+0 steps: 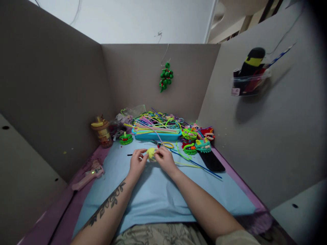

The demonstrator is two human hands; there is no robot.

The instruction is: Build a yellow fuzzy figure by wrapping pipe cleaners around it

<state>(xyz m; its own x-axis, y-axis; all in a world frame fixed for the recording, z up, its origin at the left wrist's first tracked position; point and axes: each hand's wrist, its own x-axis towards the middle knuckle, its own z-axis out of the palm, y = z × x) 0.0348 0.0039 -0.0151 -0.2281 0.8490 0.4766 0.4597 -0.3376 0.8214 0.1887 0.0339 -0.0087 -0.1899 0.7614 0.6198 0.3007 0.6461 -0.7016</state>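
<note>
Between my two hands, over the middle of the blue cloth, is a small fuzzy yellow pipe-cleaner piece (151, 153). The fingertips of my left hand (138, 160) pinch its left side. My right hand (165, 159) grips its right side with thumb and fingers; the fingers hide part of it. Just beyond my right hand lie a yellow pipe-cleaner loop (168, 145) and a tool with red handles (159, 145), partly covered. Long blue pipe cleaners (201, 166) stretch away to the right on the cloth.
A blue tray (158, 136) heaped with coloured pipe cleaners stands at the back. Finished fuzzy figures (203, 145) sit right, beside a black phone-like slab (212, 160). At left are a pink glue gun (88, 178), a lidded cup (102, 132) and a green figure (126, 138). Grey panels enclose the table.
</note>
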